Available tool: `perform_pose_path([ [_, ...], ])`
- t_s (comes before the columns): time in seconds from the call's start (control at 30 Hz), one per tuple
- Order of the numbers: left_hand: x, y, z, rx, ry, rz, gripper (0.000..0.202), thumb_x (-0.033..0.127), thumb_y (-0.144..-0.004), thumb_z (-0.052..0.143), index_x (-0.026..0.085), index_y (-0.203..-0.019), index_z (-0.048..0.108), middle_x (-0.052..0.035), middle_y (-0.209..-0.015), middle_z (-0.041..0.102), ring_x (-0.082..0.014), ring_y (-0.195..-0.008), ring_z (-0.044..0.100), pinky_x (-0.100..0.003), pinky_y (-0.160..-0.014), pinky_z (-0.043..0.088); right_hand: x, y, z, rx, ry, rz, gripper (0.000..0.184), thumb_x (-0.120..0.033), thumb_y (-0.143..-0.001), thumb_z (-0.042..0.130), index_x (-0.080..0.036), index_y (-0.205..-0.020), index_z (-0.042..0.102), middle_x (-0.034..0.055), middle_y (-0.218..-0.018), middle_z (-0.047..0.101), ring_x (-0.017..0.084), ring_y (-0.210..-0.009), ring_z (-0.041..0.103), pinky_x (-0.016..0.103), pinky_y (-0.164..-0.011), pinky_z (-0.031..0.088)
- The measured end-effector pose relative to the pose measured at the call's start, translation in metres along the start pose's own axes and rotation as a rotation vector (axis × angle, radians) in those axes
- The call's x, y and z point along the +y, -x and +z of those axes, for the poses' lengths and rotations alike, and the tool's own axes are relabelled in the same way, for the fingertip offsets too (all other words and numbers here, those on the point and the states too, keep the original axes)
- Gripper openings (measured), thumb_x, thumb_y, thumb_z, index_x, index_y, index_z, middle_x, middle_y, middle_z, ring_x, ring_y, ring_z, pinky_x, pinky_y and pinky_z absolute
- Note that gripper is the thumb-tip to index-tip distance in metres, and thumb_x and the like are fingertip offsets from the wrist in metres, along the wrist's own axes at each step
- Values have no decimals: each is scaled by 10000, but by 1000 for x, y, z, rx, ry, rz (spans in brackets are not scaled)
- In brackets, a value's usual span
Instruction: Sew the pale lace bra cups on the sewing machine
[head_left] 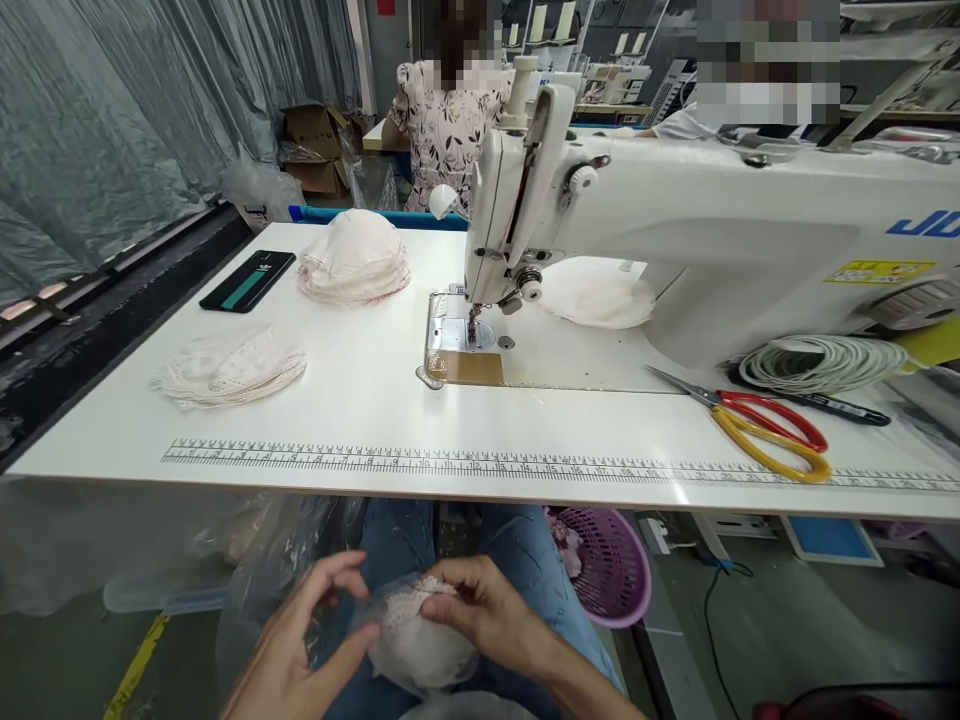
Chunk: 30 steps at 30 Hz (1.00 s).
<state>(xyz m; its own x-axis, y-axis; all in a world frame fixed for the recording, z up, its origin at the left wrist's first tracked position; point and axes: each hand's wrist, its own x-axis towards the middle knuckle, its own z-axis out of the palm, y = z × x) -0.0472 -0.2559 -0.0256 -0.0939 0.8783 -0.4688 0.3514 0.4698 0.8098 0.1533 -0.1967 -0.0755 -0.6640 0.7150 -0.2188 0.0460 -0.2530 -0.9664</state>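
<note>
Over my lap, below the table edge, my right hand (487, 610) pinches a pale, rounded fabric cup (420, 640) by its lace-trimmed top edge. Sheer material shows around the cup's rim. My left hand (315, 640) is beside it on the left, thumb and fingers spread apart. Its thumb tip lies close to the sheer edge; whether they touch I cannot tell. On the table, a stack of pale fabric cups (355, 255) stands left of the sewing machine (510, 220). Nearer the front lies a flatter pile of lace-edged pieces (232, 365).
A black phone (248, 281) lies at the table's left. Scissors with red and yellow handles (765, 425) and a coil of cord (825, 362) lie at right. More pale fabric (600, 295) sits behind the needle. A purple basket (634, 575) stands below. A person (450, 130) is beyond the table.
</note>
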Motion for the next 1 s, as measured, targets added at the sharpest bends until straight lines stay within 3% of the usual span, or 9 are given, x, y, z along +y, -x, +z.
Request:
perform_pose_path([
  [0.03, 1, -3, 1, 25, -65, 48, 552, 449, -713, 669, 251, -1202, 509, -63, -1027, 634, -250, -1021, 539, -286, -858, 375, -1, 1, -1, -24, -40, 27, 449, -561, -751, 622, -114, -768, 653, -14, -614, 528, 96, -568, 456, 199, -542, 369],
  [0.1, 2, -9, 4, -104, -100, 63, 510, 384, -672, 699, 244, -1144, 568, -42, -989, 629, -247, -979, 539, -257, -808, 384, -3, 3, -4, -59, -99, 71, 467, -576, -706, 658, -114, -771, 652, -14, -621, 526, 93, -571, 455, 201, -552, 372],
  [0.2, 3, -14, 8, -351, -113, 47, 243, 411, -694, 660, 181, -768, 646, 17, -664, 554, -167, -674, 496, -216, -633, 358, -9, 8, -11, -96, -143, 115, 465, -571, -668, 692, -118, -762, 650, -12, -633, 533, 88, -575, 458, 210, -577, 380],
  [0.3, 6, -13, 10, -359, -134, 61, 301, 429, -716, 632, 171, -573, 572, 40, -586, 451, -132, -605, 406, -206, -582, 308, -12, 12, -15, -132, -155, 142, 465, -561, -617, 732, -122, -747, 653, -18, -628, 540, 83, -570, 456, 210, -576, 379],
  [0.5, 9, -6, 5, -441, -91, 34, 426, 517, -823, 484, 162, -658, 650, 13, -593, 505, -147, -623, 433, -206, -581, 333, -9, 12, -7, -88, -135, 141, 479, -570, -566, 756, -125, -650, 601, -49, -572, 480, 61, -532, 379, 176, -486, 292],
  [0.67, 14, -5, 11, -463, -3, -35, 267, 415, -714, 658, 154, -763, 687, -6, -673, 635, -161, -668, 507, -201, -633, 375, -9, 15, -5, -54, -127, 122, 469, -552, -586, 753, -123, -610, 565, -65, -540, 438, 52, -521, 335, 173, -472, 259],
  [0.83, 20, -4, 16, -522, -22, -58, 301, 409, -758, 595, 135, -653, 662, 45, -528, 440, -106, -542, 333, -194, -517, 263, -10, 21, -11, -97, -163, 152, 477, -576, -607, 727, -109, -647, 639, -31, -582, 514, 72, -546, 417, 201, -531, 332],
  [1.0, 20, -3, 16, -546, -47, -46, 290, 385, -769, 562, 136, -641, 638, 45, -556, 412, -112, -568, 323, -205, -521, 232, -10, 23, -12, -189, -211, 183, 489, -567, -534, 767, -119, -715, 688, -21, -618, 554, 86, -570, 452, 213, -551, 372],
])
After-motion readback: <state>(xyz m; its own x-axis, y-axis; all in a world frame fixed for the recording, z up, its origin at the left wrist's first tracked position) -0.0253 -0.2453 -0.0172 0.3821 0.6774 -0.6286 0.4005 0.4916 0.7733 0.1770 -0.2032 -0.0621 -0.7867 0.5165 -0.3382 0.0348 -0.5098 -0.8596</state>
